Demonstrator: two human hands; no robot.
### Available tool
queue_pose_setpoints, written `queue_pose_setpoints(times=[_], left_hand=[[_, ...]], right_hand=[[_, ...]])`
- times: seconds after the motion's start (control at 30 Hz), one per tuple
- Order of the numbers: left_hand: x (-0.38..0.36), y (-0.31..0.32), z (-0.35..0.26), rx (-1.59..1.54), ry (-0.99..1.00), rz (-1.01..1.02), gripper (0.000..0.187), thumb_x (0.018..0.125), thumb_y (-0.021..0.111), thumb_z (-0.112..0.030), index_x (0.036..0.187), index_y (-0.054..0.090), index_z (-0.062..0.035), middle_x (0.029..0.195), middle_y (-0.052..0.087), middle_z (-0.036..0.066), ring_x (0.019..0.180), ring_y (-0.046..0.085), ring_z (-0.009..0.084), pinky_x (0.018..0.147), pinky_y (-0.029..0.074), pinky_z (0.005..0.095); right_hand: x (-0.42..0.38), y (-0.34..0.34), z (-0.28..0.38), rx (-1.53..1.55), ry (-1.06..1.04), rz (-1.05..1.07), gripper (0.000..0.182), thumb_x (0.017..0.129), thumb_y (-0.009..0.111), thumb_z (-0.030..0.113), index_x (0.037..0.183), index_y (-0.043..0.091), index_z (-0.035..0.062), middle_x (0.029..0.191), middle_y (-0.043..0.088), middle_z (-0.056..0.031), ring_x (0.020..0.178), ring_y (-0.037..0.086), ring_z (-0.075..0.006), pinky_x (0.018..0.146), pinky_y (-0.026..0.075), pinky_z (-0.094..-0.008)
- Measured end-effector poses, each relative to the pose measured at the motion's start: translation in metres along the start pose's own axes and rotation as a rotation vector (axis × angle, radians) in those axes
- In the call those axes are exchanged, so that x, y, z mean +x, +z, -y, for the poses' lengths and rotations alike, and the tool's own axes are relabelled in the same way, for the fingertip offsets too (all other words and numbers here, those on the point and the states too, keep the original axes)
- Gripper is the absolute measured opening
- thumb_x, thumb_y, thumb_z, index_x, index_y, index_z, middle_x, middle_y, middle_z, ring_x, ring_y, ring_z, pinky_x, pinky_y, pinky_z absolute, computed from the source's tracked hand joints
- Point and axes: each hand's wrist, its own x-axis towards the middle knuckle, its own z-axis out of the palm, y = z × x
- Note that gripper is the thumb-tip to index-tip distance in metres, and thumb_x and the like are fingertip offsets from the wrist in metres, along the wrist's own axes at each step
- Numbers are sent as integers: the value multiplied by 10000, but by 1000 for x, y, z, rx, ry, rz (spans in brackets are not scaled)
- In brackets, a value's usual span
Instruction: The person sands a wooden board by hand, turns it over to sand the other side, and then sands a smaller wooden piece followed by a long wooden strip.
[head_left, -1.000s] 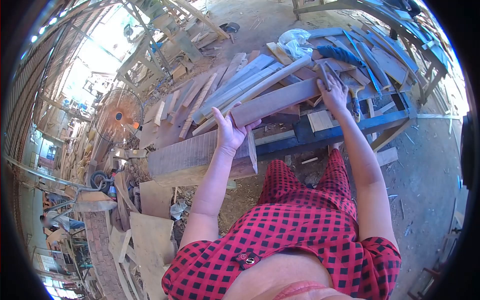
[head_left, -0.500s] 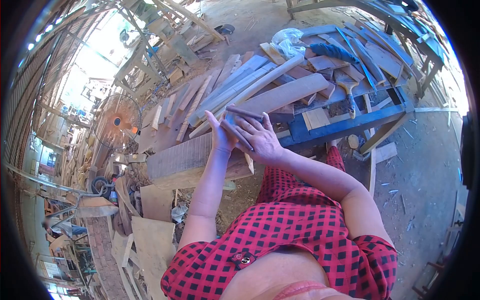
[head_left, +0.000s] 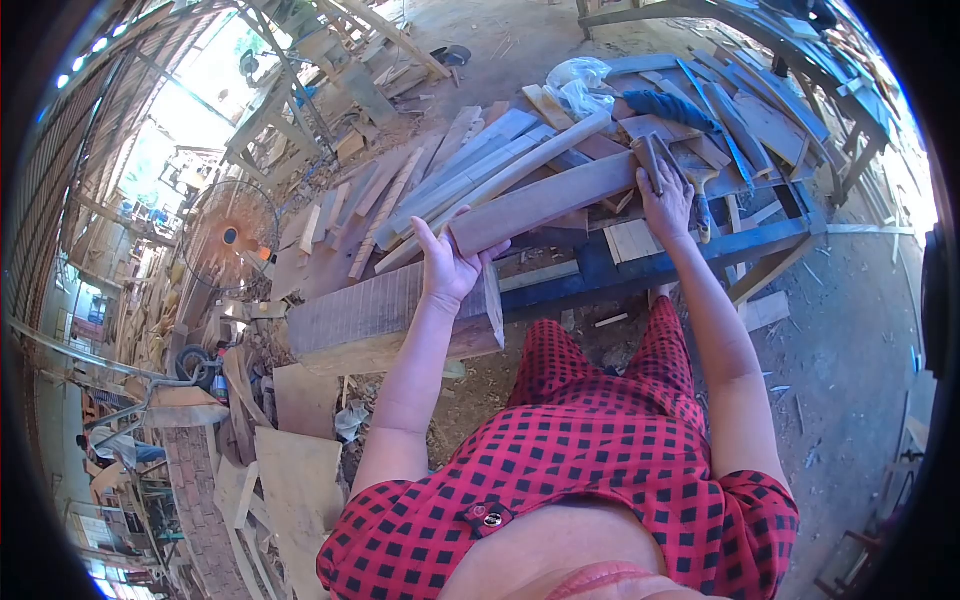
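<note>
A long brown board (head_left: pixel 550 205) lies slanting over the pile of wood. At its near left end is my left hand (head_left: pixel 452 265), palm up, with the thumb and fingers spread and the board's end against the fingers. My right hand (head_left: pixel 665 200) is at the board's far right end, its fingers wrapped round small dark wooden pieces (head_left: pixel 651 163). The squared wooden block (head_left: pixel 400 315) sits below and left of the board. Behind the right hand, a brush (head_left: pixel 704 190) is partly hidden.
Planks (head_left: pixel 460 165) are heaped beyond the board, with a clear plastic bag (head_left: pixel 580 85) and a dark blue cloth (head_left: pixel 668 106) on top. A blue-black frame (head_left: pixel 770 235) stands at the right. A round wire fan guard (head_left: pixel 230 236) is on the left.
My right hand has moved away to the right with the dark pieces, leaving my left hand. The left hand has turned and now touches the board's near end.
</note>
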Motion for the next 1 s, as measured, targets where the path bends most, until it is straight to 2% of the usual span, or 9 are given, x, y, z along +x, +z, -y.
queue_pose_setpoints(times=[0.1, 0.23, 0.33, 0.43, 0.53, 0.6, 0.77, 0.87, 1.0], left_hand=[[1, -2, 0, -11, -5, 5, 921, 771, 264, -810, 1256, 369, -34, 1273, 450, 230, 1155, 485, 398, 931, 425, 591], [-1, 1, 0, 21, -10, -6, 969, 764, 244, -824, 1294, 358, -21, 1271, 455, 232, 1158, 486, 387, 949, 427, 547], [9, -14, 3, 29, 25, 40, 1021, 752, 216, -841, 1341, 329, -16, 1278, 459, 225, 1168, 487, 357, 962, 432, 480], [-3, -4, -2, 43, -26, 1, 1057, 742, 198, -853, 1370, 308, -9, 1268, 489, 201, 1176, 488, 329, 967, 433, 428], [6, -18, 0, 24, -42, 78, 1007, 749, 203, -845, 1322, 371, -34, 1273, 479, 214, 1145, 516, 332, 980, 419, 471], [0, -5, -1, -17, -8, 69, 970, 757, 240, -831, 1289, 349, -28, 1265, 463, 229, 1163, 487, 378, 943, 419, 573], [0, -3, -1, -16, -6, 17, 933, 766, 260, -816, 1274, 338, -38, 1279, 435, 237, 1170, 469, 406, 938, 414, 598], [0, -1, -1, -11, -4, 10, 930, 767, 258, -815, 1277, 337, -41, 1285, 427, 238, 1173, 466, 407, 943, 410, 596], [0, -2, -1, -16, -4, 6, 919, 769, 259, -814, 1271, 344, -49, 1280, 434, 237, 1162, 475, 401, 938, 416, 587]], right_hand=[[-12, 14, 26, -117, 16, -18, 541, 934, 381, 481, 1393, 390, 196, 1384, 434, -128, 1329, 332, -286, 1072, 111, -561], [-71, 4, 114, 149, -472, 37, 599, 873, 540, 384, 1420, 335, 247, 1324, 475, -107, 1251, 414, -284, 1045, 157, -591], [-108, 7, 167, 241, -667, 216, 558, 876, 537, 394, 1386, 393, 216, 1338, 449, -124, 1266, 393, -294, 1049, 152, -613], [-119, 21, 182, 310, -793, 208, 553, 878, 533, 388, 1386, 394, 222, 1310, 487, -128, 1266, 403, -277, 1036, 167, -622], [-96, 8, 167, 206, -848, 215, 569, 875, 534, 389, 1400, 373, 237, 1308, 495, -113, 1258, 417, -264, 1026, 178, -622], [-75, 3, 148, 89, -690, 165, 590, 879, 534, 378, 1423, 327, 281, 1348, 470, -83, 1232, 450, -226, 1015, 199, -572], [-1, -5, 64, -82, -186, 136, 555, 917, 400, 517, 1401, 383, 245, 1391, 440, -98, 1323, 352, -250, 1089, 102, -511], [34, 14, 0, -102, -3, 121, 568, 915, 364, 547, 1422, 321, 295, 1412, 412, -93, 1324, 350, -260, 1084, 97, -563], [17, 16, 14, -105, 130, 9, 576, 918, 364, 537, 1420, 330, 256, 1409, 411, -103, 1321, 350, -277, 1082, 99, -567]])
